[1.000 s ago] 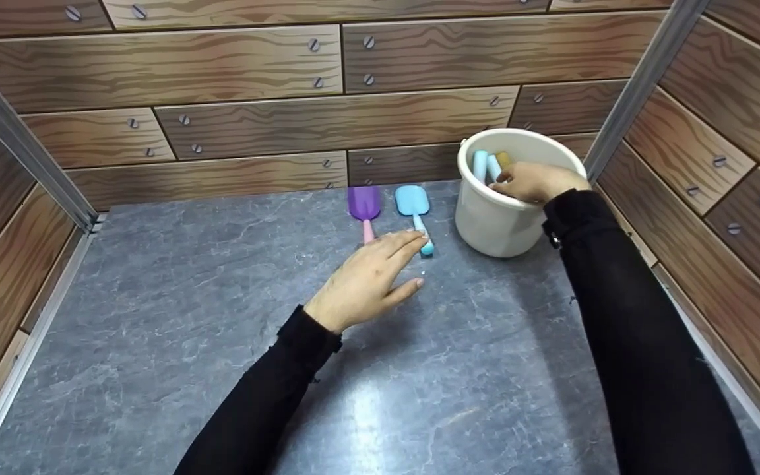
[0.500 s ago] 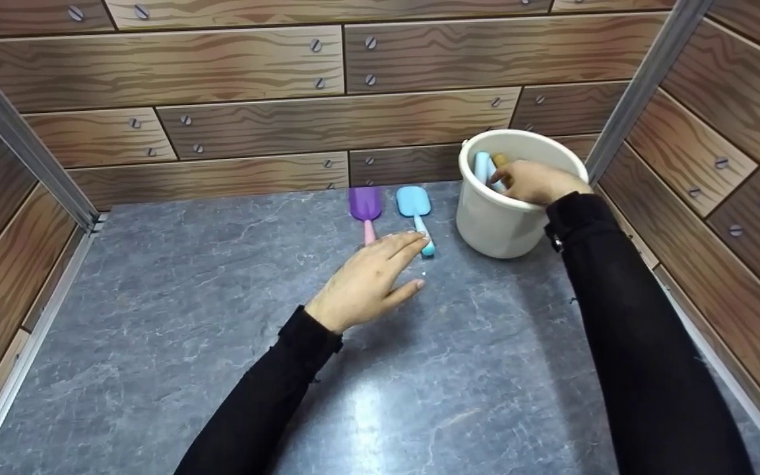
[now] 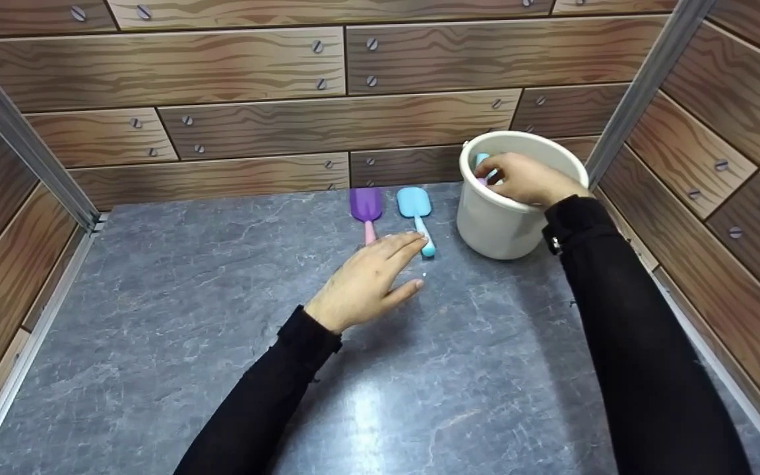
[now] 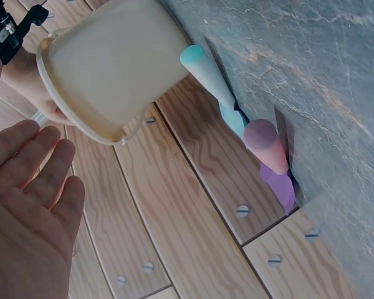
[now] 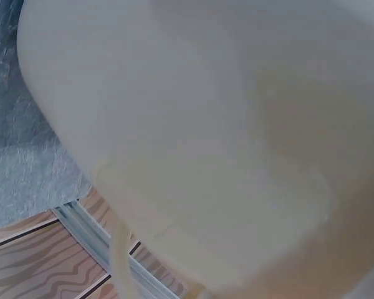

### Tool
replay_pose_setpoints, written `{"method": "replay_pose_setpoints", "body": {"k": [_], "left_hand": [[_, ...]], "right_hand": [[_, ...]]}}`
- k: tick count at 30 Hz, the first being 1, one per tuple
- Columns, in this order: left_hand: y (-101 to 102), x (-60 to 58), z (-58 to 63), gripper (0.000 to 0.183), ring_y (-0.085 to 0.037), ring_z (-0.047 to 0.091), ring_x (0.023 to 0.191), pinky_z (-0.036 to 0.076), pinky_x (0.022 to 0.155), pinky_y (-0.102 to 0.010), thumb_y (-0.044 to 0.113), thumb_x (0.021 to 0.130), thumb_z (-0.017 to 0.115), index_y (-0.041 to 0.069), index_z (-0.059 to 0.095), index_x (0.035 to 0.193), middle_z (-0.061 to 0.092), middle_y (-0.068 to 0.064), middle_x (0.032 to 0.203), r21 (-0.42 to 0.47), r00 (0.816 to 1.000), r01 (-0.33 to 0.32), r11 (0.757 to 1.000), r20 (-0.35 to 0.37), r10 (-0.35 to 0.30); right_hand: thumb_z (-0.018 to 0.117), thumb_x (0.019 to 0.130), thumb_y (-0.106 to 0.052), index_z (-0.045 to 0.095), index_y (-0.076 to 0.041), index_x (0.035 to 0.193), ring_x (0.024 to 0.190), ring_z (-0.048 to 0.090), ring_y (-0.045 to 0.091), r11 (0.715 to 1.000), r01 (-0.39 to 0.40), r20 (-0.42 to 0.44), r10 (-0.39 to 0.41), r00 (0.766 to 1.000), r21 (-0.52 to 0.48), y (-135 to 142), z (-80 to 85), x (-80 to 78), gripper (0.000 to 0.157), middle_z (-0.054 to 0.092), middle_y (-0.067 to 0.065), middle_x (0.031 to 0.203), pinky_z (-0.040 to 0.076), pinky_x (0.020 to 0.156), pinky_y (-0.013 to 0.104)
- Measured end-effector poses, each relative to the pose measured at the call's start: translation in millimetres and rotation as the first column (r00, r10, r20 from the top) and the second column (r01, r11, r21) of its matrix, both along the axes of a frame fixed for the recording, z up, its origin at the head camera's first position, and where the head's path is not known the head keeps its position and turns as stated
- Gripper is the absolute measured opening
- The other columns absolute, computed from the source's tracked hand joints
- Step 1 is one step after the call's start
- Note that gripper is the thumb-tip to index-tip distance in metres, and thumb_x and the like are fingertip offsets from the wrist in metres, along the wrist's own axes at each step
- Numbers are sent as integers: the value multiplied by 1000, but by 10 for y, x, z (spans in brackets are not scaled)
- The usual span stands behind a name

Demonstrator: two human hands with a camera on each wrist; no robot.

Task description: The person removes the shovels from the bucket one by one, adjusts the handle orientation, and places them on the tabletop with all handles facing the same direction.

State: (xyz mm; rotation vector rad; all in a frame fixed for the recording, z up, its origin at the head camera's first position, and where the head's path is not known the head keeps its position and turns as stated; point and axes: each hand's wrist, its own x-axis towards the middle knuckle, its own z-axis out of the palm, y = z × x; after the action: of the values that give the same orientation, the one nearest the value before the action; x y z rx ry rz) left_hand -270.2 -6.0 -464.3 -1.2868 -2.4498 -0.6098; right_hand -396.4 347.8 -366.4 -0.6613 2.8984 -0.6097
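Note:
My right hand (image 3: 526, 179) reaches over the rim into a cream bucket (image 3: 499, 227) at the back right. Thumb and fingertips pinch a pinkish-lilac handle (image 3: 482, 180), its lower part hidden by the bucket wall. Behind the fingers, a light blue handle (image 3: 481, 158) leans inside. My left hand (image 3: 367, 284) hovers with extended fingers, holding nothing. It overlaps the handle ends of a purple toy shovel (image 3: 366, 203) with a pink grip and a light blue toy shovel (image 3: 413, 202). The left wrist view shows this hand apart from both. Bucket wall fills most of the right wrist view.
The grey marbled floor panel (image 3: 189, 316) is enclosed by wood-print walls (image 3: 248, 125) at the back and sides. Metal corner posts (image 3: 644, 86) stand at the back corners, the right one close behind the bucket. A bail handle (image 5: 119, 255) hangs on the bucket's side.
My right hand has shifted left inside the bucket, and its fingers have come onto a pinkish handle. The blue handles are now mostly covered. My left hand has stayed in place.

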Motion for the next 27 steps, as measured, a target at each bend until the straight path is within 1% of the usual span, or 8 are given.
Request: {"method": "replay_pose_setpoints", "body": {"k": [4,9,11,16,18,20,24,27], "left_hand": [[-5,2,-3,69,-33,58,167,45,145,-52,41,120,69,4,51,176,60,-16,178,0,1000,-1,1000,-9,1],[-7,6,-1,69,-33,58,167,43,145,-51,43,121,67,4,51,176,60,-16,178,-6,1000,-2,1000,-4,2],[-7,7,5,69,-32,57,168,42,146,-50,44,121,66,5,51,176,60,-15,178,-11,1000,-4,1000,4,4],[-14,-3,3,69,-33,56,169,39,148,-50,44,122,64,4,50,176,60,-16,178,-16,1000,-2,1000,18,3],[-17,-8,1,69,-33,56,169,39,148,-51,43,122,65,4,50,177,59,-17,178,-18,1000,-2,1000,22,3],[-21,-12,-1,69,-33,56,169,39,148,-51,42,121,65,4,50,177,59,-17,178,-17,1000,-1,1000,24,2],[-25,-16,-1,69,-33,56,169,39,148,-51,42,121,66,3,50,176,59,-17,179,-15,1000,-1,1000,27,2],[-29,-14,4,69,-32,55,169,38,148,-51,41,121,66,4,50,176,59,-16,179,-16,1000,-3,1000,31,4]], "right_hand": [[72,112,-11,81,0,136,126,79,45,1000,23,-36,-23,999,-3,-20,-10,15,28,83,24,132,61,110,55],[71,114,-18,81,2,134,126,79,44,995,94,-57,-96,994,-27,-27,-12,50,30,83,25,131,62,110,55],[72,113,-18,80,3,132,127,79,45,992,121,-63,-123,990,-38,-24,-13,59,29,82,26,132,62,112,57],[71,105,-11,75,5,128,130,79,47,982,176,-77,-181,981,-64,-11,-18,71,28,80,27,130,63,116,60],[71,103,-10,75,5,130,130,79,47,978,195,-76,-201,977,-74,-4,-14,79,30,79,27,131,63,116,59],[69,104,-8,75,7,133,131,79,48,974,208,-75,-215,974,-85,5,-4,88,33,79,28,133,64,117,59],[66,106,-5,74,10,141,132,79,48,972,214,-93,-223,970,-92,33,19,95,39,79,32,138,64,114,57],[65,108,-6,74,10,144,134,78,48,972,217,-101,-225,969,-90,57,39,107,40,78,32,141,64,114,57]]}}
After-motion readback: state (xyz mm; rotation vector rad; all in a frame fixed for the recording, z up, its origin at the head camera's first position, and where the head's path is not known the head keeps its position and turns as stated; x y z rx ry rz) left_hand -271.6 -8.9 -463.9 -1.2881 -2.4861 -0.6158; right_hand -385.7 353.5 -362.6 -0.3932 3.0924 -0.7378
